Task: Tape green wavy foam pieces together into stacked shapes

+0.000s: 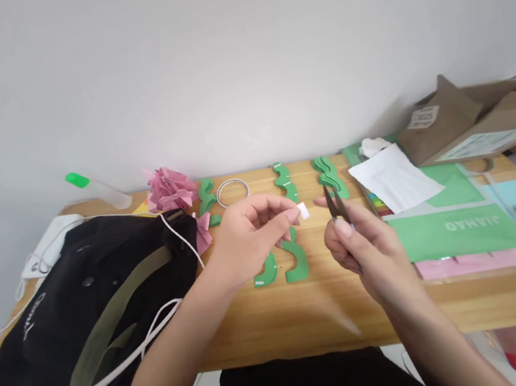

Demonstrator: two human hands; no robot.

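Observation:
Between the thumb and fingertips of my left hand (257,230) is a small white piece (303,211), perhaps paper or tape. My right hand (364,244) grips a pair of scissors (336,204), blades pointing up and slightly apart, a short way right of the white piece. Around and behind my hands lie wavy green cut-out pieces (284,178); some carry small white strips. Two curved green pieces (295,261) rest under and beside my left hand, which partly covers them. Another wavy green stack (328,174) sits behind the scissors.
A black bag (120,290) with white cables fills the left side. Pink paper flowers (170,188) and a coiled cable ring (232,192) lie at the back. On the right are a white sheet (395,179), green packaging (454,230) and an open cardboard box (479,117).

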